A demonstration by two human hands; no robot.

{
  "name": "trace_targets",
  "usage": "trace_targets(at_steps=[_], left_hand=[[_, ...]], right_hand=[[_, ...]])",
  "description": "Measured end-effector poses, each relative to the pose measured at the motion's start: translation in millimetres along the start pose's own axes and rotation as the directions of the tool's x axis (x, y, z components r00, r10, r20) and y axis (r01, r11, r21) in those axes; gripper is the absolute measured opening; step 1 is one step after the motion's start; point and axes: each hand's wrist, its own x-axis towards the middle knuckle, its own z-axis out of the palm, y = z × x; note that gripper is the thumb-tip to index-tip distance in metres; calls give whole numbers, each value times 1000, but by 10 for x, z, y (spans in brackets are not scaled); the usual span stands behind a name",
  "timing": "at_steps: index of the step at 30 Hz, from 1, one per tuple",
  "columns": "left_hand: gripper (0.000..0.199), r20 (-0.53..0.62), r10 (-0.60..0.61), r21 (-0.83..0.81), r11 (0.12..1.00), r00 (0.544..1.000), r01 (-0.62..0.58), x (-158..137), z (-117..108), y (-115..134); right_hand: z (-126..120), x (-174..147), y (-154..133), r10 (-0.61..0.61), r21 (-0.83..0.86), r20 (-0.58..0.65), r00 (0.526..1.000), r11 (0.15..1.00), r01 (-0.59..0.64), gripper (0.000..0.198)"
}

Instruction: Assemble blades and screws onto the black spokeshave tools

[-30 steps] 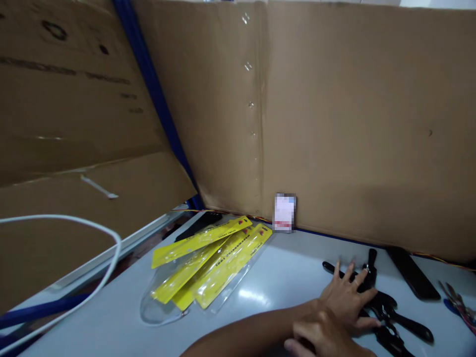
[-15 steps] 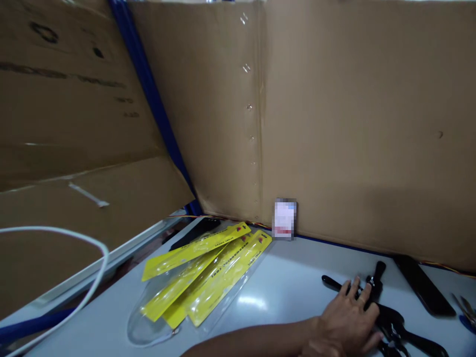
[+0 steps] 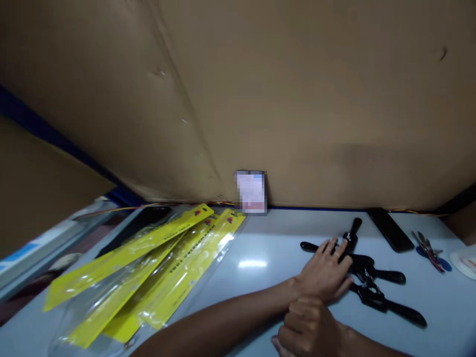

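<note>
Several black spokeshaves [image 3: 375, 296] lie in a loose cluster on the right half of the tabletop. My left hand [image 3: 327, 270] rests palm down over part of them, its fingers stretched out and spread. It covers the middle of at least one spokeshave, so what lies under the palm is hidden. A ring shows on one finger. Just below the left wrist is my right hand [image 3: 307, 325], curled into a fist and overlapping the left forearm in view; the inside of the fist does not show.
Yellow-backed clear blister packs [image 3: 178, 267] are fanned out on the left. A pixelated card [image 3: 252, 193] leans on the cardboard wall [image 3: 297, 99]. A black phone [image 3: 390, 229], keys [image 3: 429, 250] and a white round object [image 3: 464, 260] sit at the right.
The view has tilted down and turned right, bringing the keys and more spokeshaves into sight. My right fist shows more fully now. The left hand stays spread on the spokeshaves.
</note>
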Motion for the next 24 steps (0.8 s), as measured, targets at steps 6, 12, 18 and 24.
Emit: trace_targets(at_steps=[6,12,18,24], left_hand=[[34,-27,-2,-15,1000,1000,1,6,-15,12],[34,-32,-6,0,1000,999,6,7,-28,14],[34,-34,-6,-27,1000,999,6,-2,-36,23],[27,-67,-17,-28,1000,998,15,19,24,-23]], right_hand=[[-187,144,-19,38,67,83,996,997,-43,31],[-192,103,-36,38,87,102,994,995,-47,30],[-178,76,-38,22,73,131,991,997,-31,28],[-164,61,-36,28,59,162,986,998,-38,28]])
